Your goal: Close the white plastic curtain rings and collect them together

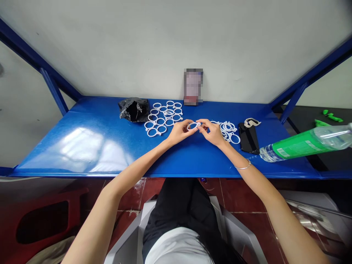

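Observation:
Between my two hands, above the blue table [176,161], is a white plastic ring with a small eyelet [198,124], resembling a curtain ring. My left hand [179,132] pinches its left side, and the fingers of my right hand [213,133] close on the eyelet at its right. A spread of similar white rings [165,113] lies left of my left hand. More white rings [228,127] are heaped just beyond my right hand, which partly hides them.
An opened black plastic bag [128,106] sits at the back left. A pixelated upright rectangle [193,86] leans against the wall. To the right are a black phone [249,140], a white curved item [251,122] and a clear bottle with a green label [301,145]. Blue frame bars flank the table.

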Action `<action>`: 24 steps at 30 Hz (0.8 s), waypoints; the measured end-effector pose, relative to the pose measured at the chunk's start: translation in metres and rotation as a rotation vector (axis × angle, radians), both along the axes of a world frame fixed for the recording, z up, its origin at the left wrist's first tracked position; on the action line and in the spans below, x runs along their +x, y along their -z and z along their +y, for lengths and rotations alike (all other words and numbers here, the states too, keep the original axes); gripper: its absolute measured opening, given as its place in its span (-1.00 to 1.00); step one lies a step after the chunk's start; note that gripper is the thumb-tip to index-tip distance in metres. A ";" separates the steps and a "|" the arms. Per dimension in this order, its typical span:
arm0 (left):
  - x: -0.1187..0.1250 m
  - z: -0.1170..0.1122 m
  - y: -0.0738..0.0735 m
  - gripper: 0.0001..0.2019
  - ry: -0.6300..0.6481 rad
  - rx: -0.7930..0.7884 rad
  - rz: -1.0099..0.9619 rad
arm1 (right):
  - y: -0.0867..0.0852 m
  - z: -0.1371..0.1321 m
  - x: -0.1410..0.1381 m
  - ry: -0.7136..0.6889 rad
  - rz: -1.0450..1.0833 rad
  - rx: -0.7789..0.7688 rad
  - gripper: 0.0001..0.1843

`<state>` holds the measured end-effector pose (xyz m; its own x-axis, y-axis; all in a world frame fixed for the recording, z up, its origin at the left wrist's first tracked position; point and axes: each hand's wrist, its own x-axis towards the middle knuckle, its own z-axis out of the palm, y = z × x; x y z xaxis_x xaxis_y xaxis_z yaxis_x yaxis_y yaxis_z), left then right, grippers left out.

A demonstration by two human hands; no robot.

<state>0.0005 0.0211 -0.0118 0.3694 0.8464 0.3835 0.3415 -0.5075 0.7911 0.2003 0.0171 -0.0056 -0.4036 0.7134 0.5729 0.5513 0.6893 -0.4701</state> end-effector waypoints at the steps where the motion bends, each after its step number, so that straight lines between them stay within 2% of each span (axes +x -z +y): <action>1: 0.001 -0.001 -0.001 -0.44 0.041 -0.095 -0.055 | 0.000 0.000 0.000 -0.001 -0.009 0.000 -0.71; 6: 0.004 -0.001 -0.005 -0.44 0.212 -0.489 -0.246 | 0.000 0.000 0.000 0.005 -0.026 0.003 -0.70; 9: 0.005 0.001 -0.005 -0.43 0.232 -0.627 -0.282 | 0.000 0.000 0.000 0.000 -0.028 0.008 -0.71; 12: 0.005 0.003 -0.007 -0.39 0.229 -0.687 -0.269 | 0.000 0.001 0.000 -0.003 -0.036 0.015 -0.71; 16: 0.005 0.002 -0.008 -0.32 0.229 -0.700 -0.258 | 0.002 0.003 0.001 0.009 -0.038 0.032 -0.69; 19: 0.006 0.002 -0.006 -0.36 0.222 -0.646 -0.279 | 0.003 0.005 0.002 0.027 -0.039 0.036 -0.67; 21: 0.006 0.000 -0.003 -0.41 0.218 -0.531 -0.285 | 0.004 0.005 0.002 0.036 -0.036 0.032 -0.66; 24: 0.005 -0.002 0.000 -0.42 0.176 -0.278 -0.215 | 0.003 0.005 0.003 0.042 -0.034 0.032 -0.65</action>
<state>0.0054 0.0195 -0.0117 0.4540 0.8599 0.2333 0.0798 -0.3000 0.9506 0.2029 0.0218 -0.0091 -0.3930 0.7116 0.5823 0.5954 0.6796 -0.4286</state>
